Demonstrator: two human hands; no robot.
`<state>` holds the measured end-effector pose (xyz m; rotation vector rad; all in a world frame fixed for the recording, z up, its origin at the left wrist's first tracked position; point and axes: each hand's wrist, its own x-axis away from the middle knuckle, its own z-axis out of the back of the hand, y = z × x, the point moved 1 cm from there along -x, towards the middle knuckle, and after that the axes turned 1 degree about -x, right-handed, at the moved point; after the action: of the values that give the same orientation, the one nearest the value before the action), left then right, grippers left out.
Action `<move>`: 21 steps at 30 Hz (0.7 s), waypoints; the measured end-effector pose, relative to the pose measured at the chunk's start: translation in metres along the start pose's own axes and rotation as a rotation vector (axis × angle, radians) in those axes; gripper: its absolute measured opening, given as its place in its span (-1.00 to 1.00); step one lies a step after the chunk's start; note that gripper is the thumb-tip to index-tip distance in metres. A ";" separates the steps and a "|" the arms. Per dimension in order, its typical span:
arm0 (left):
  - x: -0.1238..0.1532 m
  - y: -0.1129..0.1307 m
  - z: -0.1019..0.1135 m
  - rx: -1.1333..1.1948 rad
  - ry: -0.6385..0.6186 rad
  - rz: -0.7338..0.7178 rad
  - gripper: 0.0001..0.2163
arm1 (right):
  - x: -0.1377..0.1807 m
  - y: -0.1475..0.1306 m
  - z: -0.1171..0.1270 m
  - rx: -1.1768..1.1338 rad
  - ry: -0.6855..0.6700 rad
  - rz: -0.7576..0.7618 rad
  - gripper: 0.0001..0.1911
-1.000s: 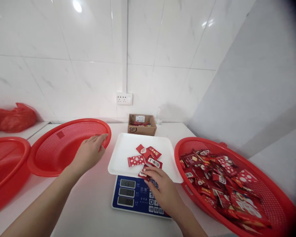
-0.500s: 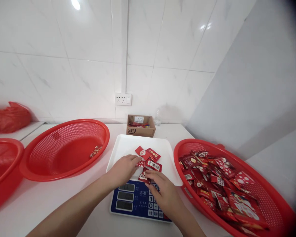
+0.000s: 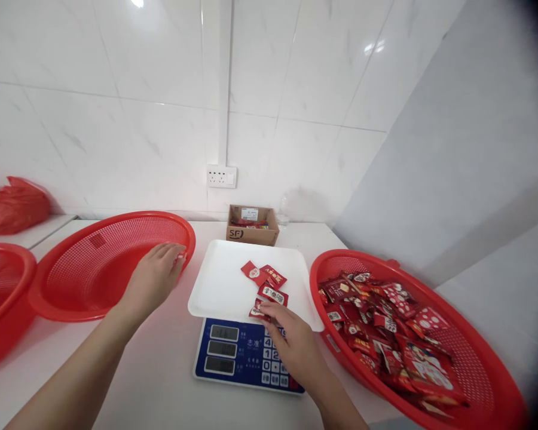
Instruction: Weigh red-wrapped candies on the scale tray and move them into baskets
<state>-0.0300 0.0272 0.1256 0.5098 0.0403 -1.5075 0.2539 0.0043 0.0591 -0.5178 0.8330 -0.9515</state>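
Over the right side of a red mesh basket (image 3: 116, 227), my left hand (image 3: 150, 278) is closed on a small red packet (image 3: 180, 257), mostly hidden by the fingers. My right hand (image 3: 293, 343) reaches over the scale's keypad, its fingertips on a small red packet (image 3: 255, 310) at the tray's front edge. Beyond it, several more red packets, one with a white label (image 3: 273, 294), lie in a loose cluster on the white scale tray (image 3: 215, 280). The blue scale panel (image 3: 246, 358) faces me, partly covered by my right hand.
A large red basket (image 3: 497, 364) full of red packets stands at the right, close against the tray. Behind the tray sits a cardboard box (image 3: 253, 236) with packets inside. Another red basket (image 3: 9, 310) and a red plastic bag (image 3: 13, 206) are at the far left.
My left hand has moved left from the tray to above the basket, carrying a red packet. My right hand has stayed at the front packet. The view has shifted slightly.
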 end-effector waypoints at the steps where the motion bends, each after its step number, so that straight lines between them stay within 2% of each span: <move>1: 0.005 0.005 -0.003 0.066 -0.014 -0.053 -0.64 | -0.001 -0.003 0.000 -0.014 0.032 -0.009 -0.75; 3: 0.018 0.024 -0.013 0.272 -0.129 -0.149 -0.64 | -0.003 -0.011 0.000 -0.049 0.093 -0.038 -0.74; 6: 0.042 0.065 -0.027 0.597 -0.401 -0.262 -0.64 | -0.005 -0.024 -0.002 -0.108 0.121 -0.072 -0.73; 8: 0.054 0.085 -0.033 0.746 -0.492 -0.275 -0.76 | -0.006 -0.029 -0.003 -0.125 0.105 -0.071 -0.72; 10: 0.058 0.091 -0.037 0.790 -0.460 -0.231 -0.79 | -0.007 -0.028 -0.002 -0.094 0.085 -0.060 -0.71; 12: 0.054 0.083 -0.037 0.738 -0.353 -0.152 -0.77 | -0.009 -0.020 0.001 -0.028 0.080 -0.064 -0.70; 14: 0.045 0.065 -0.031 0.611 -0.216 -0.049 -0.72 | -0.014 -0.009 0.006 0.061 0.061 -0.075 -0.65; 17: 0.028 0.033 -0.011 0.300 -0.012 0.152 -0.64 | -0.027 0.008 0.008 0.197 -0.025 -0.104 -0.51; 19: 0.018 0.014 0.002 0.119 0.011 0.257 -0.60 | -0.037 0.013 0.006 0.274 -0.099 -0.126 -0.44; 21: 0.011 0.000 0.010 0.022 0.011 0.262 -0.56 | -0.046 0.015 0.002 0.337 -0.169 -0.140 -0.42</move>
<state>-0.0314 0.0132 0.1303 0.5196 -0.0339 -1.2504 0.2485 0.0519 0.0676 -0.3607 0.4760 -1.1339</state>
